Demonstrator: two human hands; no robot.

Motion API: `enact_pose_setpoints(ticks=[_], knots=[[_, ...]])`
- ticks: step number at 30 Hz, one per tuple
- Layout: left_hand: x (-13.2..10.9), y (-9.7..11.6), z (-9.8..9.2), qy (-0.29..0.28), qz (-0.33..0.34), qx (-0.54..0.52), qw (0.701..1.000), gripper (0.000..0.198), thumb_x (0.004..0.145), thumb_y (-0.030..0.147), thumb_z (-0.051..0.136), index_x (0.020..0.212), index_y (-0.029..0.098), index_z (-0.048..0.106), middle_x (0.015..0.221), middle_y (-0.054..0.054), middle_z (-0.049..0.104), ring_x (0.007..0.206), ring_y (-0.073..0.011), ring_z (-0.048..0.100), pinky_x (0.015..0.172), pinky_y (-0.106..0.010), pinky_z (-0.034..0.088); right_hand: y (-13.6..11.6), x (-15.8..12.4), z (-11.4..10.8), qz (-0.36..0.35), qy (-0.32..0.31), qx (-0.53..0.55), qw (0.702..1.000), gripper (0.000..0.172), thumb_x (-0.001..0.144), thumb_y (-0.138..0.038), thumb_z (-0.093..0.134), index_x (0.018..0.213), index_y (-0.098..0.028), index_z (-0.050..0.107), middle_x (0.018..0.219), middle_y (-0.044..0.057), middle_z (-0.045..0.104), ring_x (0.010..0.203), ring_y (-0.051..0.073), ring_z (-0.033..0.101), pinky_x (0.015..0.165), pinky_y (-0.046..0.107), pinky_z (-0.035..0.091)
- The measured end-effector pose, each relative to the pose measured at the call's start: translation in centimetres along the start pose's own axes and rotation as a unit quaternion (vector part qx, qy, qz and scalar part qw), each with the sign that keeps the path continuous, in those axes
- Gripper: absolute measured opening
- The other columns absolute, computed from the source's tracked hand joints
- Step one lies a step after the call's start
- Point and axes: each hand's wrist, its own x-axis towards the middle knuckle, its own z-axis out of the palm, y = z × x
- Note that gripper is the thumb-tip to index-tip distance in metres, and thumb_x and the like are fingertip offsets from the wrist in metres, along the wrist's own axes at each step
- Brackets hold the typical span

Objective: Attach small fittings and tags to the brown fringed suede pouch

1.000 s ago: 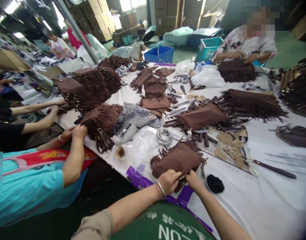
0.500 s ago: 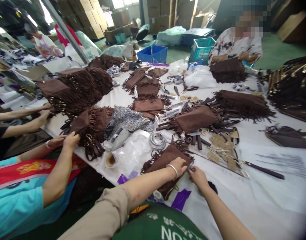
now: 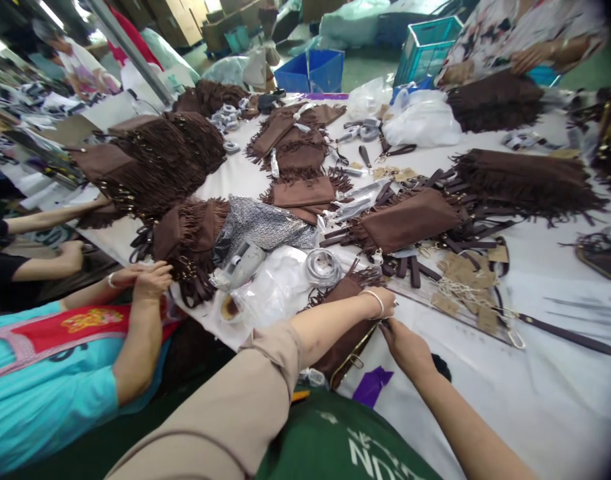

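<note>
A brown fringed pouch (image 3: 341,353) lies before me, partly covered by my left forearm, with a gold zipper along its near edge. My left hand (image 3: 380,303), a silver bracelet at its wrist, is closed on the pouch's right corner. Against that same corner, my right hand (image 3: 406,343) is closed in a pinch at the zipper's end; what sits between its fingertips is hidden. Just beyond the pouch are a roll of clear tape (image 3: 322,267) and crumpled clear plastic (image 3: 272,287).
Brown tags with strings (image 3: 468,287) and a dark wrist strap (image 3: 565,333) lie to the right. More fringed pouches (image 3: 410,220) spread across the table. A purple strip (image 3: 372,387) is near my front. On the left, a co-worker's hands (image 3: 152,277) touch a pouch pile (image 3: 190,230).
The view has tilted down and shifted. My right hand has come in against my left at the pouch's corner, and more of the gold zipper edge shows.
</note>
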Motion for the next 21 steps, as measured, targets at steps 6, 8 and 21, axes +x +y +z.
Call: enact_pose_setpoints(ticks=[6,8,21], knots=[[-1.3,-0.9,-0.4,0.133,-0.036,-0.012,0.99,0.029,0.083,0.027,0.039,0.099,0.013,0.06,0.096,-0.015,0.064,0.089,-0.0264,0.06,0.076,-0.037,0.048,-5.6,-4.4,1.6,-0.158,-0.13,0.017,0.979,0.027,0.087,-0.029,0.033,0.098,-0.018,0.055,0.091,0.012,0.064,0.078,0.024,0.062,0.063,0.03,0.038],[-1.2,-1.4,-0.9,0.175,-0.05,-0.038,0.983,0.028,0.084,0.027,0.039,0.097,0.012,0.059,0.094,-0.014,0.064,0.088,-0.0261,0.06,0.076,-0.037,0.047,-7.0,-6.5,2.5,-0.236,-0.196,0.065,0.95,0.025,0.084,-0.028,0.037,0.094,-0.02,0.058,0.088,0.009,0.066,0.081,0.023,0.062,0.067,0.029,0.04],[-16.6,-6.2,9.2,0.153,-0.026,-0.127,0.98,0.036,0.077,0.052,0.055,0.075,0.015,0.059,0.077,-0.004,0.058,0.076,-0.0162,0.053,0.073,-0.027,0.042,-0.8,-9.3,6.7,-0.009,-0.046,0.23,0.972,0.031,0.082,-0.038,0.038,0.104,-0.025,0.056,0.107,0.004,0.062,0.094,0.02,0.059,0.085,0.033,0.042]])
